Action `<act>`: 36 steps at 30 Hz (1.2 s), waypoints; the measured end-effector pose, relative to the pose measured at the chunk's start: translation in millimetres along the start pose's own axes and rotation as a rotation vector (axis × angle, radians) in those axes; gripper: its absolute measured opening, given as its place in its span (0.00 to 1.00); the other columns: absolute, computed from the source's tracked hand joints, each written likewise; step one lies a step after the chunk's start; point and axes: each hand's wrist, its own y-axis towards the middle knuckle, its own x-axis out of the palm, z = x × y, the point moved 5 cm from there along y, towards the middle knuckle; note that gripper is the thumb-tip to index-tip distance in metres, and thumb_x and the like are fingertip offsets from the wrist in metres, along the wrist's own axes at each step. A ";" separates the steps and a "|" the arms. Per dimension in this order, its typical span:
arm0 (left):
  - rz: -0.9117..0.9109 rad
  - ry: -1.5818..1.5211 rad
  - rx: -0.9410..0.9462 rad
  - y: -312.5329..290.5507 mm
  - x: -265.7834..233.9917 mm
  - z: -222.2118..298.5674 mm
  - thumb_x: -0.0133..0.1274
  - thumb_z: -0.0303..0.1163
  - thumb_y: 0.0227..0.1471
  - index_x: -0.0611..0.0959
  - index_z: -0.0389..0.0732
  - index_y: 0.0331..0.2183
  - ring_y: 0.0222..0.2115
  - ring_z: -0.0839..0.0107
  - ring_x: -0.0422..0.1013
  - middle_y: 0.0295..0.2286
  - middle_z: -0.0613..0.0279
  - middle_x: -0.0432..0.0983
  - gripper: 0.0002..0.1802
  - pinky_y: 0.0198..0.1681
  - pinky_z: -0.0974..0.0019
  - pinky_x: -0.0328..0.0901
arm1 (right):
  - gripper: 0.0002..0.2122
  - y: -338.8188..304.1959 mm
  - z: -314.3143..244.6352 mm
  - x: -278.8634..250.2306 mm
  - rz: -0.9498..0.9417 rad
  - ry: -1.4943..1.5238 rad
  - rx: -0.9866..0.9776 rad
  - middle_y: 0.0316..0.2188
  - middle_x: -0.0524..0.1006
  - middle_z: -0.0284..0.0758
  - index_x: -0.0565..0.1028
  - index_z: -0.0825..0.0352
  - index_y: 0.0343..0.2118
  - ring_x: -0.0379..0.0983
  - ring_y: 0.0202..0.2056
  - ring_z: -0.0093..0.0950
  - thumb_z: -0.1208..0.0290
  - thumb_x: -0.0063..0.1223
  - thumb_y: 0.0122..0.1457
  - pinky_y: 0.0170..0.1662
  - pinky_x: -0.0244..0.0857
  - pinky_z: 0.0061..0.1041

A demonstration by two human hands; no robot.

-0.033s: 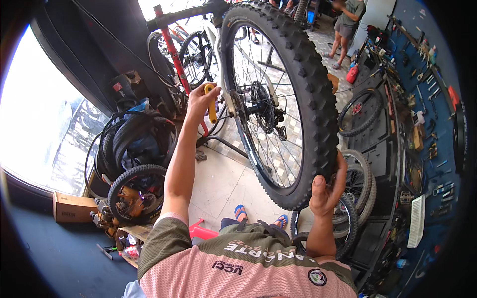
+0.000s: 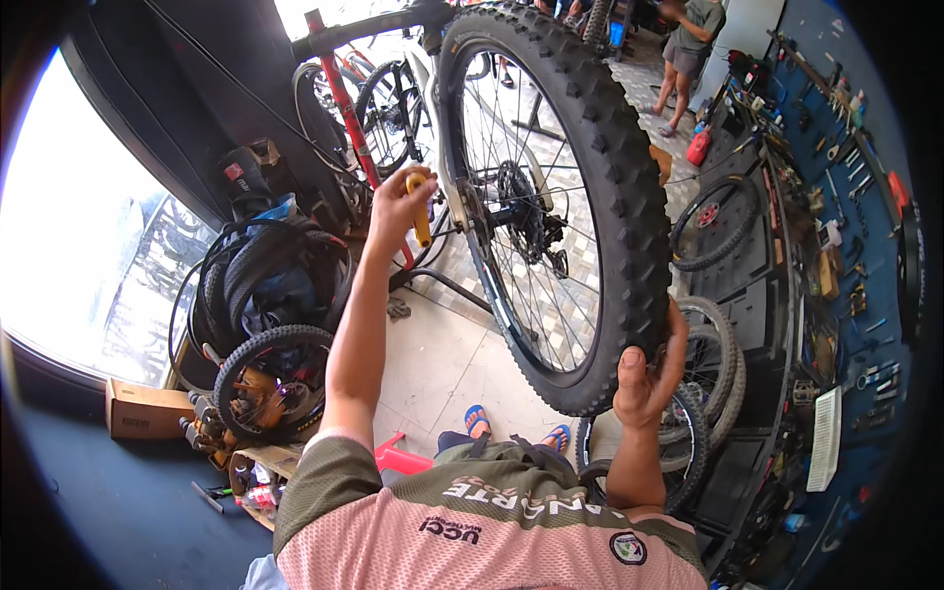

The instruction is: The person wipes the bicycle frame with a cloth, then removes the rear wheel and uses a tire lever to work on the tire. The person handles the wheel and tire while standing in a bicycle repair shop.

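Observation:
In front of me stands a raised bicycle wheel with a knobby black tyre point(image 2: 624, 197), thin spokes and a cassette point(image 2: 528, 211) at its hub. A pale frame tube point(image 2: 434, 108) runs down to the hub on the left. My left hand point(image 2: 395, 204) is closed around a short yellow bar-shaped tool point(image 2: 421, 218) with rounded ends, just left of the hub. Its exact kind is unclear. Against the lower right of the tyre rests my right hand point(image 2: 649, 379), thumb on the near tread and fingers curled round the far side, partly hidden.
Coiled tyres point(image 2: 251, 265) and a small wheel point(image 2: 272, 383) lie left, near a cardboard box point(image 2: 147, 409). More wheels point(image 2: 723, 364) lean at right beside a tool-hung wall point(image 2: 865, 246). Another person point(image 2: 688, 59) stands far right. A red plastic object point(image 2: 401, 458) is near my legs.
The yellow tool has turned slightly in my left hand, and the fingers have shifted over its upper end. My right hand and the wheel look unchanged.

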 end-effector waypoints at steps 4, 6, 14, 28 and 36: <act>0.083 0.522 0.469 -85.6 16.1 17.4 0.70 0.30 0.53 0.82 0.37 0.47 0.37 0.72 0.77 0.40 0.62 0.78 0.21 0.41 0.67 0.74 | 0.38 11.3 4.2 2.9 -0.008 0.032 -0.018 0.51 0.74 0.46 0.63 0.81 0.64 0.72 0.49 0.32 0.49 0.58 0.63 0.54 0.66 0.31; 0.016 0.113 0.072 -128.2 31.7 -9.8 0.69 0.28 0.54 0.81 0.38 0.47 0.39 0.71 0.78 0.42 0.60 0.77 0.19 0.44 0.67 0.76 | 0.38 14.7 1.7 5.1 -0.004 0.035 -0.009 0.51 0.74 0.46 0.63 0.81 0.64 0.72 0.49 0.32 0.50 0.58 0.63 0.54 0.66 0.31; 0.154 -0.744 -0.434 -133.1 22.3 -165.6 0.47 0.65 0.65 0.80 0.32 0.50 0.54 0.58 0.68 0.53 0.53 0.73 0.40 0.60 0.45 0.68 | 0.38 17.7 0.6 4.5 -0.011 0.040 -0.006 0.52 0.74 0.46 0.63 0.81 0.64 0.72 0.50 0.30 0.51 0.59 0.63 0.55 0.66 0.30; -0.120 0.324 0.089 -91.6 3.6 -54.1 0.55 0.18 0.56 0.79 0.37 0.56 0.48 0.65 0.77 0.48 0.54 0.78 0.25 0.48 0.63 0.73 | 0.38 8.4 2.3 4.4 0.018 0.016 -0.005 0.53 0.74 0.48 0.63 0.81 0.63 0.72 0.51 0.32 0.49 0.58 0.63 0.57 0.65 0.31; -0.038 -0.586 -0.418 -125.3 12.5 -154.1 0.41 0.58 0.66 0.84 0.37 0.51 0.64 0.53 0.59 0.60 0.55 0.72 0.35 0.64 0.43 0.55 | 0.39 12.6 -3.5 7.3 0.022 0.000 0.004 0.52 0.75 0.47 0.63 0.80 0.63 0.72 0.51 0.32 0.49 0.58 0.63 0.57 0.65 0.31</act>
